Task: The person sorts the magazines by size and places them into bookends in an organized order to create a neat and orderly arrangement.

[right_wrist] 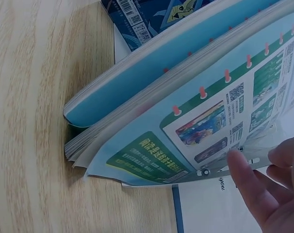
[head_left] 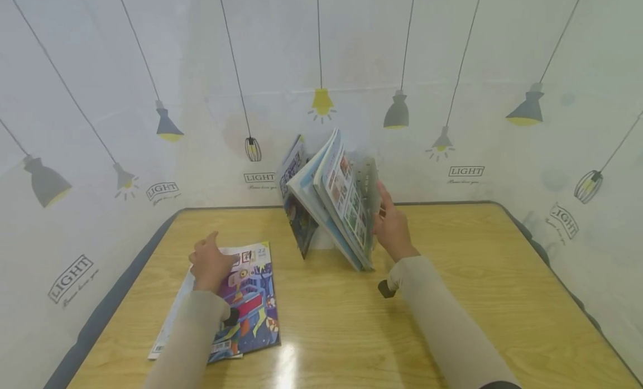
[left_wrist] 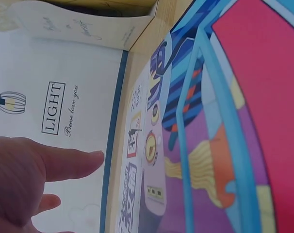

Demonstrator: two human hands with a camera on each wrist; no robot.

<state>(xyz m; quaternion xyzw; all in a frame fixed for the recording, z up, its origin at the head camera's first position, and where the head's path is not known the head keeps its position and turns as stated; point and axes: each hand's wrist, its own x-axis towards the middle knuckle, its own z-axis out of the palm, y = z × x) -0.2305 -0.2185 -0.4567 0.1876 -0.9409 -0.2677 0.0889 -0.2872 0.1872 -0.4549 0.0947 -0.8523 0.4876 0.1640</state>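
Several thin magazines (head_left: 339, 205) stand leaning on their lower edges between a grey end plate (head_left: 372, 188) and another magazine (head_left: 296, 193) tilted at the left. My right hand (head_left: 394, 230) is at their right side, by the grey plate. In the right wrist view, one extended finger (right_wrist: 246, 177) lies against the outermost cover or plate; the other fingers are partly bent. My left hand (head_left: 211, 263) is over the top of a colourful magazine (head_left: 251, 305) lying flat. Its thumb (left_wrist: 76, 164) is straight in the left wrist view, with nothing between the fingers.
Another magazine (head_left: 168, 327) shows from under the flat colourful one. The wooden table (head_left: 326, 322) ends at a dark edge against a pale wall cloth (head_left: 452, 59) printed with hanging lamps. A white base (head_left: 321, 242) shows between the upright magazines.
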